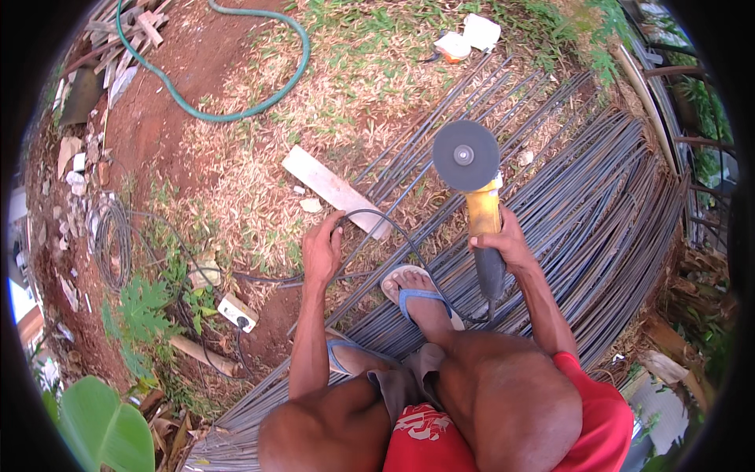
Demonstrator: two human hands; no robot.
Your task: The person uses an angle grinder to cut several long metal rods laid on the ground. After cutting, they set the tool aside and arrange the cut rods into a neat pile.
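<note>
My right hand (pixel 503 240) grips a yellow and black angle grinder (pixel 483 206), whose dark cutting disc (pixel 452 143) points away from me. My left hand (pixel 321 244) has its fingers closed on the grinder's black cord (pixel 391 222), which loops across to the tool's back end. Under and beside the grinder lies a large bundle of long steel bars (pixel 598 228), with a few looser bars (pixel 472 102) reaching toward the back. A pale board (pixel 326 181) lies on the dry grass just beyond my left hand. My sandaled feet (pixel 421 303) rest among the bars as I squat.
A white socket box (pixel 237 311) with a plug sits on red soil at the left, near coiled cables (pixel 114 244). A green hose (pixel 228 114), scrap wood (pixel 141 35), white containers (pixel 480 31) and rubble surround the ground. A metal fence (pixel 688 141) runs along the right.
</note>
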